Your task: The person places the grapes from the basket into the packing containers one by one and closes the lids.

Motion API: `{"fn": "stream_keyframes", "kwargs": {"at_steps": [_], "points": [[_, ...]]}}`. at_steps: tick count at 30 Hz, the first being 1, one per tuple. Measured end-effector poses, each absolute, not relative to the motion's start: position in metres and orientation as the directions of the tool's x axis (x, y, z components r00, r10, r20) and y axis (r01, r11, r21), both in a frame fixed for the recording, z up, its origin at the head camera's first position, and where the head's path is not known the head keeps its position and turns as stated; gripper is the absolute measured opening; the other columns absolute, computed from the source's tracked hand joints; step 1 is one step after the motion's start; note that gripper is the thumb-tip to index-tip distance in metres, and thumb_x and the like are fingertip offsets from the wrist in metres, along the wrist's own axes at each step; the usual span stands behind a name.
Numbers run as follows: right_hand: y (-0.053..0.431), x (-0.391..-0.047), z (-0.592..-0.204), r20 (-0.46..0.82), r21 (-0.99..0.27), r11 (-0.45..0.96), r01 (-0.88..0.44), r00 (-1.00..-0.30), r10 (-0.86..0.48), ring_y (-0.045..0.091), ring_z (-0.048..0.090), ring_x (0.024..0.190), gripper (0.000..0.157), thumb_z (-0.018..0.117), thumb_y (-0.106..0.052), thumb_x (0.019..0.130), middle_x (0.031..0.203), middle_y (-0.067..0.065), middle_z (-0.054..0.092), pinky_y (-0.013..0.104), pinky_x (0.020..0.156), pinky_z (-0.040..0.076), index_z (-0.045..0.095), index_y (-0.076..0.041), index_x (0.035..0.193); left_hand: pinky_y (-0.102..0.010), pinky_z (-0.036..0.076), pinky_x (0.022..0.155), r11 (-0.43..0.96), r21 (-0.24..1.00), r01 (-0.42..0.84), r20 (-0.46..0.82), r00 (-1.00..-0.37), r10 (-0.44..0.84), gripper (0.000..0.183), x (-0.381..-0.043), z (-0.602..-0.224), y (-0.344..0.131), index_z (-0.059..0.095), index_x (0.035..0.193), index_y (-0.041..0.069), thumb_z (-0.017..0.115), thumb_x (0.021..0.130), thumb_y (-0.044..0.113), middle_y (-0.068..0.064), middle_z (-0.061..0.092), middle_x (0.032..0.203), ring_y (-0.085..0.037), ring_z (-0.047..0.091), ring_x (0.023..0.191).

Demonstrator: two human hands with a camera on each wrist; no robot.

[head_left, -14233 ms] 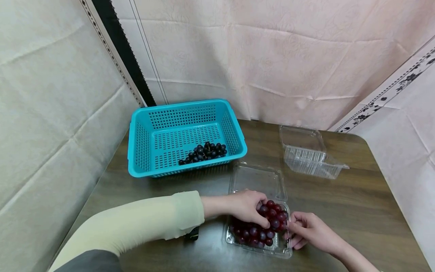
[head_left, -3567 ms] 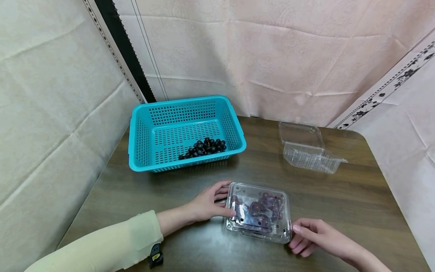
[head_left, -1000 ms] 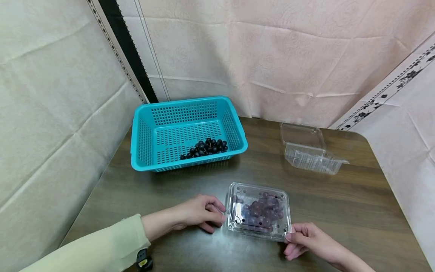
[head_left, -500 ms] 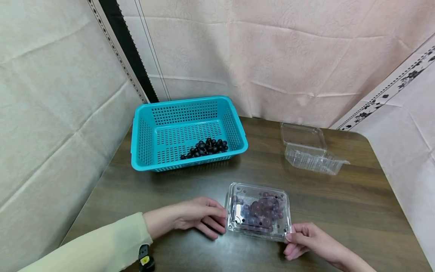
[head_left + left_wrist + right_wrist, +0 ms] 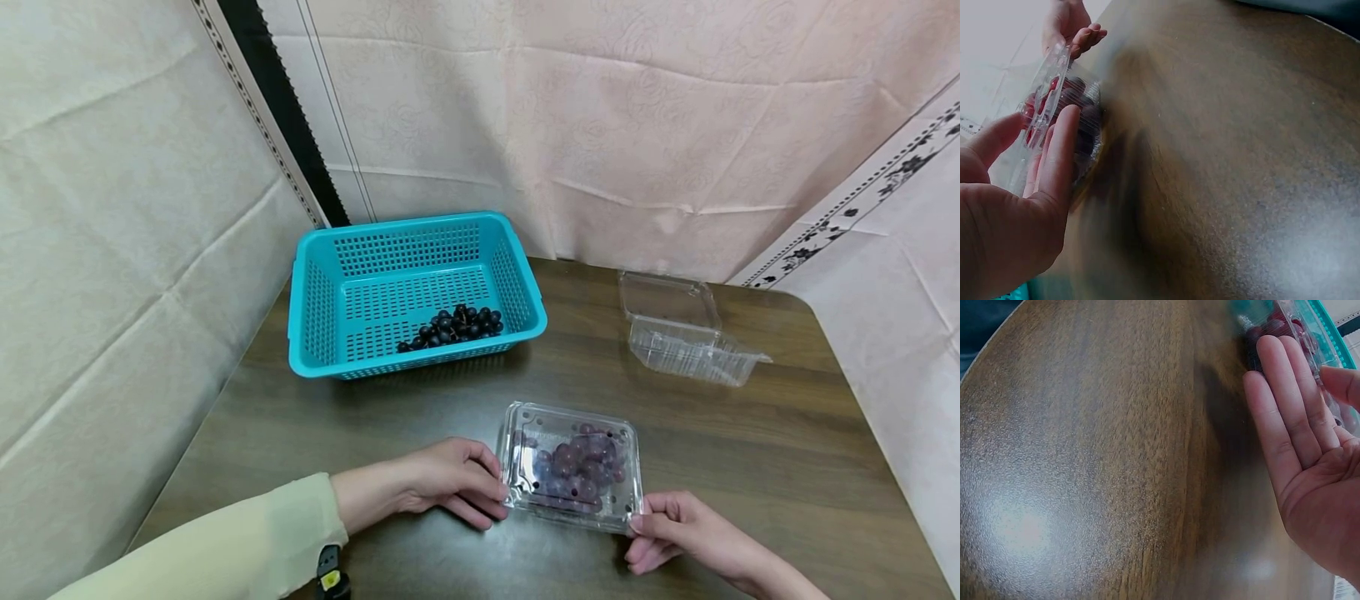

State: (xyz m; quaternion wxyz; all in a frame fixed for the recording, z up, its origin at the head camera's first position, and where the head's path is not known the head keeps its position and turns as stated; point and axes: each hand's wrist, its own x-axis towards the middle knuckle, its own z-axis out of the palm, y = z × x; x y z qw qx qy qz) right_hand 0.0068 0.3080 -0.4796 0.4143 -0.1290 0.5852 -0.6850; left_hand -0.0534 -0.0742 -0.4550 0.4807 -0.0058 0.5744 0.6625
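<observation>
1. The clear plastic box (image 5: 547,427) lies on the wooden table (image 5: 352,433) between the two hands, its lid down over the reddish-purple grapes (image 5: 583,468).
2. The right hand (image 5: 686,532) has the box's near right corner pinched by the rim, thumb on top; its other fingers stretch out beneath, nearly straight. Most of the box lies to the left of this grip and beyond it.
3. The left hand (image 5: 453,483) is at the box's left edge, toward the near corner. Its thumb is spread from the fingers and meets the rim, while the fingers lie loose and fairly straight, lower down. How firmly it bears on the box I cannot tell.
4. Farther back, a blue basket (image 5: 390,227) holds dark grapes (image 5: 457,327); a second plastic box (image 5: 686,354), lid flipped back, stands at the right.
</observation>
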Motion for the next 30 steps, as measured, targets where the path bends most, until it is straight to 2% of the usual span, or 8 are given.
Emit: {"fn": "stream_keyframes", "kwargs": {"at_steps": [6,20,30], "points": [[0.307,0.006,-0.481,-0.297,-0.917,0.031,0.397,-0.630,-0.718,0.023,0.080,0.095,0.036,0.042,-0.001,0.113,0.101,0.011,0.081,0.043,0.086,0.065,0.041,0.034,0.110,-0.047,0.067,0.079,0.117,0.769,-0.628,-0.551,-0.560,0.619,0.019,-0.053,-0.459,-0.073,0.060,0.108,0.000,0.073,0.095,-0.005,-0.019,0.078,0.095,-0.036,0.079,0.094],[0.306,0.003,-0.480,-0.292,-0.924,0.036,0.382,-0.639,-0.712,0.024,0.080,0.094,0.034,0.043,-0.001,0.113,0.100,0.011,0.081,0.043,0.086,0.065,0.043,0.032,0.109,-0.041,0.068,0.071,0.124,0.759,-0.639,-0.574,-0.567,0.591,0.019,-0.053,-0.463,-0.065,0.057,0.097,0.005,0.070,0.091,-0.007,-0.025,0.078,0.090,-0.032,0.081,0.085],[0.307,0.002,-0.480,-0.297,-0.921,0.036,0.387,-0.640,-0.709,0.025,0.080,0.095,0.024,0.044,-0.001,0.113,0.101,0.012,0.081,0.044,0.086,0.065,0.058,0.018,0.110,-0.039,0.067,0.070,0.158,0.769,-0.619,-0.584,-0.582,0.566,0.019,-0.053,-0.462,-0.061,0.056,0.093,0.005,0.069,0.091,-0.009,-0.025,0.078,0.088,-0.030,0.080,0.081]]}}
